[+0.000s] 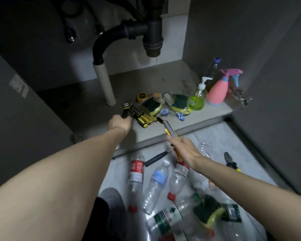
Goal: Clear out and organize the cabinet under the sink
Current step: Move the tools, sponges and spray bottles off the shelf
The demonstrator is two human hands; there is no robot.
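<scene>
Left hand point(119, 122) curled on the black-yellow screwdriver set point(139, 113) at the cabinet floor point(207, 112) front, looks like a grip. Right hand point(184, 150) grips a yellow utility knife point(170, 132) over the floor bottles point(155, 185).

**Colours under the sink**

I see a pink spray bottle point(216, 90) with a purple trigger, a soap dispenser point(197, 99) of lime-green liquid with a white pump, black-and-yellow striped screwdrivers point(141, 117), green-and-yellow sponges point(152, 106), a yellow utility knife point(172, 136), a black drain pipe point(142, 30), and clear plastic bottles point(156, 185) with red caps and red-and-white or blue labels.
</scene>
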